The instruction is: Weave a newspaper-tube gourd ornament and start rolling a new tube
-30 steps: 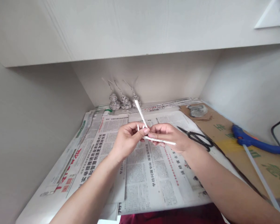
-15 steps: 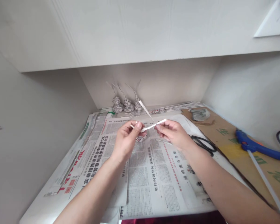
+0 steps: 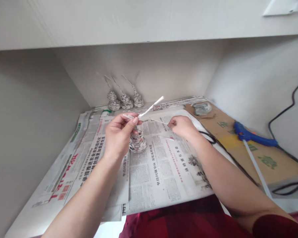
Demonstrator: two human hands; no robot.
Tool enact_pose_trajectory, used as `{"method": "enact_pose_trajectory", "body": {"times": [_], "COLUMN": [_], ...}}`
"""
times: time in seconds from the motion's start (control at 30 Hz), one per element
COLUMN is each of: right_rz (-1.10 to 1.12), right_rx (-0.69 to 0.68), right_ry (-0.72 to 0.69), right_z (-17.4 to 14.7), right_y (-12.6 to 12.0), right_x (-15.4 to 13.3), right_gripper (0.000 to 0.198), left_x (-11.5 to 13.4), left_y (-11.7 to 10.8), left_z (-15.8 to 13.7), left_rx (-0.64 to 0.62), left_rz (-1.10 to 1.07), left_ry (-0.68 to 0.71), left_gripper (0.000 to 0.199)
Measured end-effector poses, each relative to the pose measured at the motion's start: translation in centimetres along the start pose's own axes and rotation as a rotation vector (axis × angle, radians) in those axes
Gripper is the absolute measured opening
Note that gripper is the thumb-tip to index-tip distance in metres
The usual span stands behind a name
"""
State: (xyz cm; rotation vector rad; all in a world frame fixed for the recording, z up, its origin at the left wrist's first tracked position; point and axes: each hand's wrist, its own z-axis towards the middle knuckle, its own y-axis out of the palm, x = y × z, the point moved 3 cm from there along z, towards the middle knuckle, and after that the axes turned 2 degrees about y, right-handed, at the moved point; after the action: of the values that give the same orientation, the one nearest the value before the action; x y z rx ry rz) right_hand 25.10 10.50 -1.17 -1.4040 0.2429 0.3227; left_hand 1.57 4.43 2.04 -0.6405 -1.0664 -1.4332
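Our L hand [image 3: 120, 134] pinches a white paper stick [image 3: 152, 107] btwn thumb & finger; the stick's long way points to abt 2 o'clock. Our R hand [image 3: 183, 127] pinches the end of a thin paper strip [image 3: 161, 122], which runs to 9 or 10 o'clock, toward L hand. The lumpy paper ball [image 3: 138, 143] is abt 6 o'clock from our L thumb, so L's nearer; we can't tell if they touch. Newspaper [image 3: 152, 195] lies below. From R hand, a blue glue gun [image 3: 253, 139] is at 3 o'clock.

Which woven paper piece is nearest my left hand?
The woven piece partly hidden behind your left hand; the other three stand together near the back wall.
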Motion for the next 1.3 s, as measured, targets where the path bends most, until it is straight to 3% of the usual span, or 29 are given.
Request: {"method": "enact_pose_trajectory", "body": {"times": [0.2, 0.4, 0.5, 0.67, 0.87, 0.93, 1.13, 1.3], "right_rz": [-0.061, -0.105, -0.051, 0.043, 0.069, 0.19, 0.858, 1.129], "right_rx": [-0.109, -0.113, -0.115, -0.253, -0.229, -0.214, -0.339, -0.334], "right_ry": [-0.002, 0.0, -0.067, -0.196, -0.219, -0.219, -0.121, -0.136], "right_z": [-0.1, -0.1, -0.5, -1.8, -2.1, -2.0, -2.1, -2.2], "right_y": [0.5, 0.3, 0.4, 1.7, 1.9, 1.5, -0.1, -0.5], "right_x": [0.3, 0.3, -0.5, -2.3, -2.7, -2.7, -3.5, -3.9], "right_gripper": [0.01, 0.014, 0.013, 0.011, 0.007, 0.008, 0.015, 0.029], "left_x": [-0.1, -0.5, -0.4, -0.2, 0.2, 0.2, 0.2, 0.7], "left_y": [-0.1, 0.0, 0.0, 0.4, 0.7, 0.7, 1.2, 1.8], "left_z": [0.1, 0.1, 0.1, -0.2, -0.4, -0.4, -0.9, -1.5], "left_rx": [0.007, -0.023, -0.032, -0.056, -0.092, -0.105, -0.237, -0.308], "left_rz": [0.008, -0.048, -0.051, -0.02, -0.002, -0.008, -0.062, -0.074], "left_ry": [0.02, -0.023, -0.033, -0.05, -0.069, -0.091, -0.178, -0.198], "left_gripper": [0.016, 0.016, 0.016, 0.019, 0.027, 0.029, 0.019, 0.018]}}
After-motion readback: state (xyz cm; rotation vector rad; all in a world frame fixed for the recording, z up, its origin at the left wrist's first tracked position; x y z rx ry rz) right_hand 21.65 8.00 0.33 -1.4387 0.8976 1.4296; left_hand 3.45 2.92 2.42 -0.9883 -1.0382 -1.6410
